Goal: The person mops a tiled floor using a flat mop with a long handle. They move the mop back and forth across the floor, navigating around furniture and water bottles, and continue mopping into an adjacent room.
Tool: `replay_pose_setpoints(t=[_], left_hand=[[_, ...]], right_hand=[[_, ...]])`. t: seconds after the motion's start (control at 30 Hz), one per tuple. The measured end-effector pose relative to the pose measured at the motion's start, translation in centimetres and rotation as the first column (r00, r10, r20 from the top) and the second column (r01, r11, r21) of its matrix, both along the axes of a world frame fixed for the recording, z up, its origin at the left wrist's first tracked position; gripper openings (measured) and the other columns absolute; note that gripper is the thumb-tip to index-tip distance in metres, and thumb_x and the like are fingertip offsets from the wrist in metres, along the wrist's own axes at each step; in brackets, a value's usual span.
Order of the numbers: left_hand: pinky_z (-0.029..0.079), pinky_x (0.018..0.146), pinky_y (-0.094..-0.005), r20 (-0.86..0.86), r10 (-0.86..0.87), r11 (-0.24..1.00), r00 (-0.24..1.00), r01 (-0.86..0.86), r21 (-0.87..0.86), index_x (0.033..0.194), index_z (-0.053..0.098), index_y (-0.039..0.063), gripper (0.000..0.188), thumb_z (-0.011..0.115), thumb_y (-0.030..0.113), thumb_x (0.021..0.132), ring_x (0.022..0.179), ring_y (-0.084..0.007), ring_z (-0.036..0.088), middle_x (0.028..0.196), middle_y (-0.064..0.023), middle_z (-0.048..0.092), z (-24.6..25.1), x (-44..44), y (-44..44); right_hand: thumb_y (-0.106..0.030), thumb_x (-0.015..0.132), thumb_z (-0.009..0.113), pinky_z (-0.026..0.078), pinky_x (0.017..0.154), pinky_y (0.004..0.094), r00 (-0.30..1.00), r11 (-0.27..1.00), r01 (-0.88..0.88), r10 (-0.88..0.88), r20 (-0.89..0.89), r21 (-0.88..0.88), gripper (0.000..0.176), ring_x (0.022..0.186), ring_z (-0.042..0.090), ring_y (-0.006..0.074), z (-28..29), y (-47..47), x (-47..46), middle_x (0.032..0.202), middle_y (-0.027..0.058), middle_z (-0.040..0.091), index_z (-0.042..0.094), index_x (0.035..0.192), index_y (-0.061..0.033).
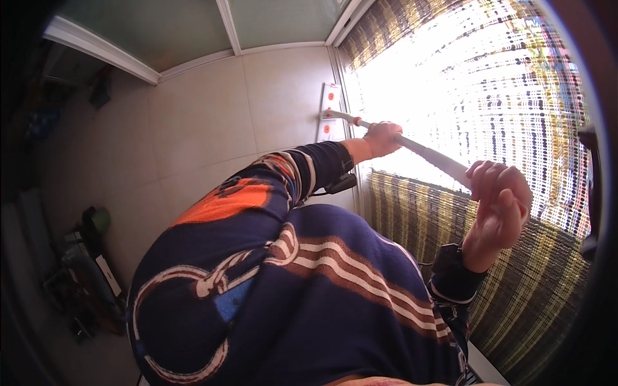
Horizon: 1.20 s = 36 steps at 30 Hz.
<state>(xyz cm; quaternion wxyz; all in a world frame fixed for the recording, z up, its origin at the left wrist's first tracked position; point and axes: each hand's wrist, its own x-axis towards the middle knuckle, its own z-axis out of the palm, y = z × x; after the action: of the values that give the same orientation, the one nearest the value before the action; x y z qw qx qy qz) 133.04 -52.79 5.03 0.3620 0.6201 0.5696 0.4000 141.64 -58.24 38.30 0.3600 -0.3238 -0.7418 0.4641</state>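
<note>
A flat mop runs diagonally across the upper right, its pale pole [434, 161] in both of my hands. Around the lower part of the pole wraps my left hand [383, 139], just above an orange-red collar. My right hand [502, 207] grips the top end, and its fingers hide the tip of the handle. The white mop head [329, 129], marked with orange-red spots, lies on the tiled floor alongside the sliding-door track. Its pad underneath is hidden.
Beside the mop head runs a metal floor track [345, 108]. A striped woven curtain [415, 212] hangs on the right before bright light. Frosted panels [280, 24] in white frames stand at the top. Dark, unclear items [91, 270] sit at lower left on the tiled floor [203, 111].
</note>
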Motion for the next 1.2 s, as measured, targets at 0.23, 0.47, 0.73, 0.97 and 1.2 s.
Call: replay_pose_setpoints(t=[0.23,0.47,0.73,0.97,1.2], left_hand=[[0.044,0.083,-0.0515,-0.11,-0.146,0.989,0.983,0.147,0.005,0.086,0.067,0.011,0.025,0.058,0.035,0.086,0.087,-0.0295,0.068,0.087,-0.0077,0.07,1.9,0.6,-1.5],[0.043,0.086,-0.0446,-0.285,-0.303,0.952,0.909,0.301,-0.052,0.08,0.063,0.012,0.02,0.059,0.031,0.085,0.08,-0.0267,0.067,0.077,-0.0048,0.067,7.4,-4.2,-4.0],[0.045,0.081,-0.0474,-0.248,0.161,0.986,0.955,-0.146,0.077,0.081,0.066,0.014,0.01,0.064,0.023,0.078,0.08,-0.03,0.068,0.077,-0.0061,0.069,2.7,-19.5,-8.8],[0.054,0.077,-0.0466,-0.363,0.558,0.796,0.746,-0.605,-0.02,0.081,0.07,0.01,0.018,0.062,0.027,0.081,0.087,-0.034,0.068,0.088,-0.0122,0.072,-4.3,-33.7,-13.0],[0.054,0.081,-0.044,-0.416,0.382,0.844,0.825,-0.495,-0.206,0.089,0.07,0.01,0.025,0.061,0.033,0.085,0.094,-0.0329,0.068,0.097,-0.0124,0.072,-7.9,-34.8,-8.0]], right_hand=[[-0.023,0.086,0.055,0.043,0.063,0.0327,0.976,0.982,-0.183,0.186,-0.11,0.036,0.023,0.05,0.04,0.0142,0.9,-1.3,1.4,0.055,-0.0001,0.041,0.045,0.068,-0.0116],[-0.015,0.079,0.061,0.051,0.086,0.0422,0.858,0.851,-0.482,0.506,-0.082,0.211,0.015,0.065,0.054,0.0164,4.1,0.0,2.7,0.071,0.0024,0.049,0.049,0.088,-0.0122],[-0.01,0.084,0.052,0.052,0.072,0.0443,0.892,0.951,-0.305,0.306,-0.332,0.055,0.009,0.058,0.055,0.0229,-3.4,-0.3,-5.9,0.06,0.0068,0.049,0.046,0.079,-0.0057],[0.002,0.09,0.061,0.051,0.069,0.0295,0.862,0.899,-0.437,0.408,-0.299,-0.035,0.011,0.073,0.063,0.0155,-13.5,-0.9,-20.5,0.084,0.0119,0.068,0.055,0.082,-0.0022],[-0.003,0.096,0.055,0.051,0.081,0.0345,0.866,0.937,-0.291,0.172,-0.47,-0.194,0.011,0.076,0.063,0.0176,-15.1,2.1,-20.9,0.079,0.0124,0.065,0.057,0.085,0.0005]])
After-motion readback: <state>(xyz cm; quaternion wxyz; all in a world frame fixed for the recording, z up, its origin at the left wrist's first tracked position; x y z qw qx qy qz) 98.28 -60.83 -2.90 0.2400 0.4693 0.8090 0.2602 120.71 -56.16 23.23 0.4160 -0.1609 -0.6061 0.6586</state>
